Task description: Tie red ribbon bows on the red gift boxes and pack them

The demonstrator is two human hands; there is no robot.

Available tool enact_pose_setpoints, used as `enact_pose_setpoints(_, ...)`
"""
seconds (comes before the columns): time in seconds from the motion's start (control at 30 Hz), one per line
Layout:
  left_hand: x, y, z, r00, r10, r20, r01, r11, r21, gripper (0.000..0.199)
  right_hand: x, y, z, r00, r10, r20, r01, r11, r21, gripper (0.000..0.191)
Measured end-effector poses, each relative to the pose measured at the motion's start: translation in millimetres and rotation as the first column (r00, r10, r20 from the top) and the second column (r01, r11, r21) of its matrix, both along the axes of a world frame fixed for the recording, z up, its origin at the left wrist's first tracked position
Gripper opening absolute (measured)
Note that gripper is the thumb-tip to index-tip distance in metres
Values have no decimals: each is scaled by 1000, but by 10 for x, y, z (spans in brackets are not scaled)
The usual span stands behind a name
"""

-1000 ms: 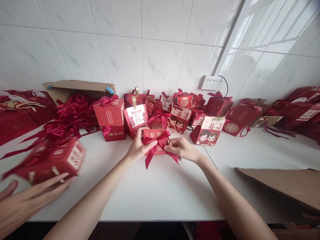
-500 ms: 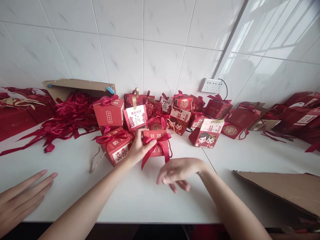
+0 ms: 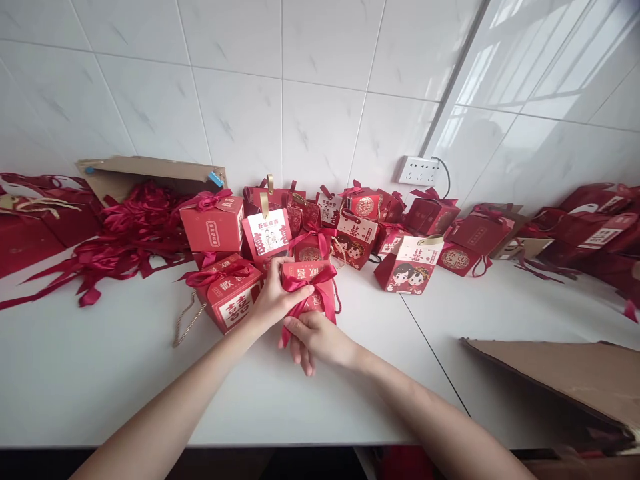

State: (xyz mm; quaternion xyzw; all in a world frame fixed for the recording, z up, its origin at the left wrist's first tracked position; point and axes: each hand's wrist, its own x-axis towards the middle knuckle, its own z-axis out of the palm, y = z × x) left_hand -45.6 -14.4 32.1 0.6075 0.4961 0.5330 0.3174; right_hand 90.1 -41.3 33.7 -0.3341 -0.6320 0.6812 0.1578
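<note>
A small red gift box [image 3: 309, 269] with gold Chinese characters stands in front of me, its dark red ribbon [image 3: 327, 287] tied in a bow on the face toward me. My left hand [image 3: 277, 297] grips the box at its left side, the thumb lying over the bow's knot. Just below, my right hand [image 3: 320, 340] is closed on the ribbon's left tail, pinched between thumb and forefinger; its other fingers hang loosely downward. A twisted cord handle shows at the box's right side. Close to my left wrist is another red box [image 3: 223, 287] with a bow and cord.
Several red and white wedding boxes [image 3: 413, 267] line the back of the white table [image 3: 240, 407]. Loose red ribbons [image 3: 145, 220] spill from a cardboard box [image 3: 155, 167] at left. A cardboard flap [image 3: 550, 363] juts in at right. A power strip [image 3: 417, 170] is on the tiled wall.
My right hand has moved left and up from the table to the ribbon tail and closed on it. My left hand stays on the box. Another person's hand at the left edge has gone from view.
</note>
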Motion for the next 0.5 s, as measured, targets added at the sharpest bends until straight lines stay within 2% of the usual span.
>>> enact_pose_setpoints(0.3,3,8,-31,1000,15,22,-15,1000,7,55,-72,-21,-88,998,60,16,-60,998,-11,41)
enact_pose_setpoints(0.4,11,6,-13,999,-17,33,17,1000,-2,56,-14,-21,-8,995,81,57,-82,996,17,40)
enact_pose_setpoints(0.43,15,5,-6,999,-20,33,20,1000,0,56,49,-6,55,988,130,82,-132,991,19,39)
enact_pose_setpoints(0.5,22,0,5,999,-23,44,22,1000,5,55,243,60,207,942,304,143,-306,952,-6,46)
